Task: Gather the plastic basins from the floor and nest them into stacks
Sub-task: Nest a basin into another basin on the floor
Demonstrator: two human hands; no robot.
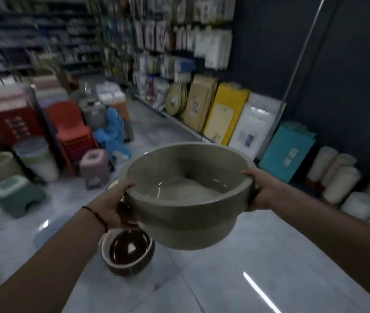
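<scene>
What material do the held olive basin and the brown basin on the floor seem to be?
Olive basin: probably moulded plastic with a dull, faintly speckled finish and a thick, smooth rim. Brown basin: likely plastic too, but glossy, since its inside reflects bright light; the blur leaves this uncertain.

The green basin (188,199) hides most fingers of both hands. Shelf goods (157,41) behind are blurred, their labels unreadable.

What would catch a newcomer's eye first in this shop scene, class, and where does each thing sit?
First, the olive-green basin at centre, held above the floor by its rim, with the left hand and right hand on opposite sides. Below it on the pale tiled floor stands a dark brown basin nested in a lighter one. Left of centre rises a stack of red chairs.
</scene>
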